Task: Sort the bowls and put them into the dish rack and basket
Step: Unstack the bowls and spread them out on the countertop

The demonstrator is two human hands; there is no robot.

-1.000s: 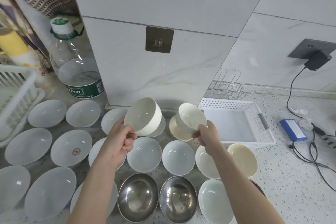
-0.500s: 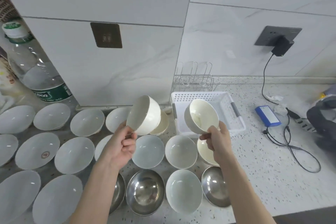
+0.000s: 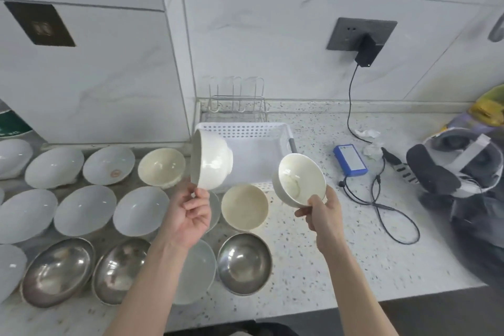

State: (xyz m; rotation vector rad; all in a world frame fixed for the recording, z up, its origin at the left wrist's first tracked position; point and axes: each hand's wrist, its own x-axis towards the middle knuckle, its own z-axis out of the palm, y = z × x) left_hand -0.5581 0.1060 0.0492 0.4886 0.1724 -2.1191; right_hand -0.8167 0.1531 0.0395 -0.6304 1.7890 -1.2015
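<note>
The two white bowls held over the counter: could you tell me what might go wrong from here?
1. The left hand pinches only the rim of the tilted left bowl; it might slip onto the bowls below.
2. The right bowl could knock the basket rim going in.

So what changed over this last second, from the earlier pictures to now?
Both hands carried their white bowls rightward: the left hand holds its bowl in front of the white basket, and the right hand holds its bowl beside it. Grips unchanged; the counter bowls stayed put.
</note>
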